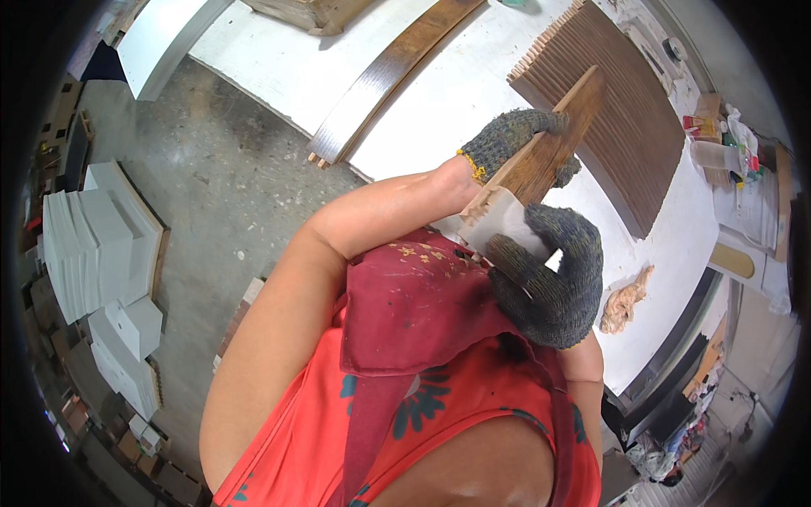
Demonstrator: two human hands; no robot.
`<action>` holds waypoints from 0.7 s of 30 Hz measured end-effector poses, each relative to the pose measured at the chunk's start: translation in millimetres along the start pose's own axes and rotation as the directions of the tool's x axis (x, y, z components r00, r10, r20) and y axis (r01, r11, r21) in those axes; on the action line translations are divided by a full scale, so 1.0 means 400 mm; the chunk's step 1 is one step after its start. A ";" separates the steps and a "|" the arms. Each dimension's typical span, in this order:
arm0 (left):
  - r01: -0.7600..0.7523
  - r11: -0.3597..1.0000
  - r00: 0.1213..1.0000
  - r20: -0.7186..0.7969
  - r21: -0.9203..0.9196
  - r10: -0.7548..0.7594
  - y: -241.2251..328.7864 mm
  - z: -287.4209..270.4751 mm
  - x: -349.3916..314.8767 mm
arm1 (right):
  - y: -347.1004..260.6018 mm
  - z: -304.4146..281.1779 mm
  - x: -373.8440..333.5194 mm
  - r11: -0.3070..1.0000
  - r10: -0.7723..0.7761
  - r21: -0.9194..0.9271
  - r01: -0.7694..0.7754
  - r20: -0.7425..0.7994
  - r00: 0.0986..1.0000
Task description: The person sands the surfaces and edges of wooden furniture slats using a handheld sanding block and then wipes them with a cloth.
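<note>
My left hand (514, 139), in a dark grey knit glove with a yellow-edged cuff, is wrapped round a brown-stained wooden slat (541, 160). The slat slants from the far right down toward my apron, and its near end is pale, bare wood. By that end my right hand (564, 275), gloved the same way, curls its fingers on a pale, thin, sheet-like piece (497, 226). This piece lies against the slat's end; its exact kind is not clear. Beyond the slat, a row of brown slats (629, 139) stands packed side by side on the white table (439, 106).
A long brown board (380, 80) lies across the table's left part, its end over the edge. A box (312, 10) sits at the far edge. Right of me lies a crumpled tan wad (626, 300). White panels (93, 245) are stacked on the floor at left.
</note>
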State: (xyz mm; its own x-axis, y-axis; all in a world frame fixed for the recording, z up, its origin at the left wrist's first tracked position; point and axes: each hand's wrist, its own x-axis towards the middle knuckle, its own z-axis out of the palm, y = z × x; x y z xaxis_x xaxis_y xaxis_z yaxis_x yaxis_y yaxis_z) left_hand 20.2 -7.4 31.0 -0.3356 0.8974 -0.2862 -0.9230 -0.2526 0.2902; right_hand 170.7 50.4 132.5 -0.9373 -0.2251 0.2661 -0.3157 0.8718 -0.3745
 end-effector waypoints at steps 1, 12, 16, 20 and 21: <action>-0.015 0.999 1.000 -0.025 0.053 0.017 0.000 0.004 -0.002 | -0.003 -0.006 -0.012 0.999 0.036 -0.019 -0.036 0.013 0.999; -0.106 0.993 0.962 0.258 0.046 0.090 0.022 -0.076 0.044 | 0.044 -0.022 -0.156 0.952 0.305 0.053 -0.302 -0.076 0.949; -0.063 0.979 0.992 0.116 0.192 0.041 0.046 -0.049 -0.017 | 0.111 0.021 -0.215 0.786 0.513 0.537 -0.306 -0.290 0.808; -0.115 0.810 0.993 0.092 0.574 0.076 0.138 -0.104 -0.118 | 0.168 0.078 -0.267 0.688 0.632 0.640 -0.341 -0.298 0.715; -0.069 0.637 0.994 -0.001 0.768 0.108 0.178 -0.083 -0.146 | 0.172 0.091 -0.274 0.652 0.670 0.670 -0.355 -0.290 0.683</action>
State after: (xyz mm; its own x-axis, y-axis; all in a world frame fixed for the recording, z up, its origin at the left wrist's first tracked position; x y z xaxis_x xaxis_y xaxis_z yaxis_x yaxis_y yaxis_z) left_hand -32.1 -89.8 38.0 -0.4339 0.8644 -0.2540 -0.4206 0.0550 0.9056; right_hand 246.2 119.2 45.1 -0.8090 0.5568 0.1884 0.0280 0.3566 -0.9338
